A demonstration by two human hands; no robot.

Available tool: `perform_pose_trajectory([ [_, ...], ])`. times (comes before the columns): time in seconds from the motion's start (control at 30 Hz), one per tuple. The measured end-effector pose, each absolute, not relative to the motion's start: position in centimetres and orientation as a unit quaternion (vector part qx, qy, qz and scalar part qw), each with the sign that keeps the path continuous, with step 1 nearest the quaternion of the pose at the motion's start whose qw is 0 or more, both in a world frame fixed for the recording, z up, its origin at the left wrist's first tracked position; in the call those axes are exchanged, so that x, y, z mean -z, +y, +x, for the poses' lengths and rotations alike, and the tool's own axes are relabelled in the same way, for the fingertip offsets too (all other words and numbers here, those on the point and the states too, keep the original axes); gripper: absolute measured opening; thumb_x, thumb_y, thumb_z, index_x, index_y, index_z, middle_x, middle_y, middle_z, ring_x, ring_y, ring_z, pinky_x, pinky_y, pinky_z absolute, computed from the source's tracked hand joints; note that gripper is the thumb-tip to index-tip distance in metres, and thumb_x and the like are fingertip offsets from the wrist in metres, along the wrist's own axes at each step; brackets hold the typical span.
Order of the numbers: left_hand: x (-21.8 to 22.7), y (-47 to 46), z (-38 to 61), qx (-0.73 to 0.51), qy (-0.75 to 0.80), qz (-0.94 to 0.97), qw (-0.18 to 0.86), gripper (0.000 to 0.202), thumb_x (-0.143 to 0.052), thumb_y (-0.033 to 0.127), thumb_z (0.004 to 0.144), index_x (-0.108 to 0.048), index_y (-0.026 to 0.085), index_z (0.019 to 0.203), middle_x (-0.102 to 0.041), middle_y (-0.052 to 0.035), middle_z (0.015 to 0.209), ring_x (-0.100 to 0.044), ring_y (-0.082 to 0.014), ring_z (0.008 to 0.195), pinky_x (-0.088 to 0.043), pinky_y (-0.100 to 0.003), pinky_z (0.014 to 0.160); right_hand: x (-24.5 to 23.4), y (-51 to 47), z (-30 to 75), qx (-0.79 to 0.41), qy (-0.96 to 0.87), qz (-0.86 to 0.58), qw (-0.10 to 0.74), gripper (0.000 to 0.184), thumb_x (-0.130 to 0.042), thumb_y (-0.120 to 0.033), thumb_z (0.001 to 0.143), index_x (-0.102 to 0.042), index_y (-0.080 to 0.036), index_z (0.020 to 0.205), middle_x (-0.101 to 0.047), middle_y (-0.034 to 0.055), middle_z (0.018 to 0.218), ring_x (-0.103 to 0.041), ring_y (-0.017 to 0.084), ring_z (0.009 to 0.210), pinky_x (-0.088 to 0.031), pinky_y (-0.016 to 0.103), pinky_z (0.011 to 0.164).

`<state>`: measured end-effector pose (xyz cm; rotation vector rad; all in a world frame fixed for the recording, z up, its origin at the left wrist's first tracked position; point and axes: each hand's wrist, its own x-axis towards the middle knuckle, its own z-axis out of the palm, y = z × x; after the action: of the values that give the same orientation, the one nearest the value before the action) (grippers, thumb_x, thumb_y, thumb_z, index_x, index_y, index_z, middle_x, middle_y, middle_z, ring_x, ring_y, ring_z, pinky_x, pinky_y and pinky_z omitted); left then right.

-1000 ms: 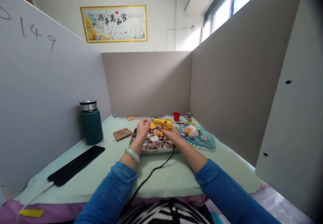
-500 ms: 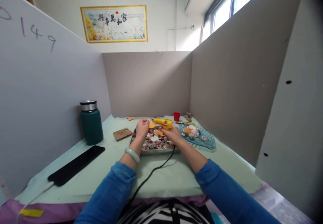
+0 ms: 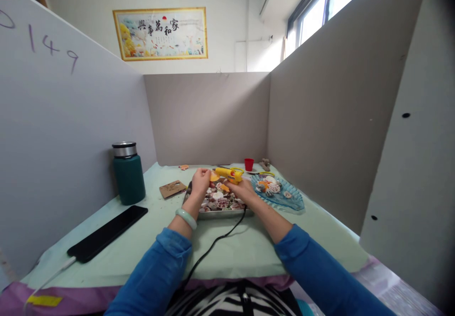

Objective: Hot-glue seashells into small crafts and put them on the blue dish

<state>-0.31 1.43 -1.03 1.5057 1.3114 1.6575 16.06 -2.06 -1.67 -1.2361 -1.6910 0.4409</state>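
Observation:
My left hand (image 3: 201, 181) pinches a small orange shell (image 3: 214, 176) above the left part of a metal tray (image 3: 227, 215). In my right hand (image 3: 244, 189) is a yellow glue gun (image 3: 229, 173), its nozzle pointing left at the shell. From the glue gun a black cord (image 3: 213, 247) runs down toward the table's front edge. Several white, pinkish and orange shells (image 3: 222, 203) fill the tray beneath both hands. To the right, a blue glass dish (image 3: 293, 203) carries more shells (image 3: 272, 186).
A green bottle (image 3: 129, 178) and a black phone (image 3: 106, 234) on a white cable stand at left. Beyond the tray lie a brown card (image 3: 172, 189), an orange piece (image 3: 184, 167), a red cup (image 3: 249, 164) and yellow-handled scissors (image 3: 266, 173). Grey partitions (image 3: 209, 116) enclose the table.
Almost nothing differs. The orange shell in my left hand appears slightly turned, and the glue gun has shifted a touch to the left.

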Motion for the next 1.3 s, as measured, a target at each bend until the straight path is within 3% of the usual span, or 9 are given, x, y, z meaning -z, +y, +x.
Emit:
perform_pose_trajectory([
  [0.9, 1.2, 1.9, -0.6, -0.618, 0.518, 0.541, 0.24, 0.017, -0.048, 0.028, 0.081, -0.054, 0.015, 0.091, -0.062, -0.0012, 0.064, -0.055, -0.0116, 0.04, -0.042, -0.023, 0.044, 1.6, -2.1, 16.1, -0.209, -0.666, -0.53, 0.482, 0.027, -0.057, -0.041, 0.071, -0.067, -0.017, 0.076, -0.056, 0.0, 0.054, -0.056, 0.015, 0.06, -0.039, 0.022, 0.051],
  [1.3, 1.2, 2.0, -0.7, -0.627, 0.51, 0.529, 0.257, 0.016, -0.048, 0.028, 0.08, -0.053, 0.016, 0.09, -0.062, -0.0024, 0.072, -0.055, -0.0109, 0.039, -0.042, -0.022, 0.042, 2.3, -1.4, 16.1, -0.285, -0.651, -0.506, 0.489, 0.028, -0.058, -0.041, 0.07, -0.065, -0.015, 0.076, -0.054, -0.0024, 0.051, -0.047, 0.009, 0.041, -0.035, 0.02, 0.04],
])
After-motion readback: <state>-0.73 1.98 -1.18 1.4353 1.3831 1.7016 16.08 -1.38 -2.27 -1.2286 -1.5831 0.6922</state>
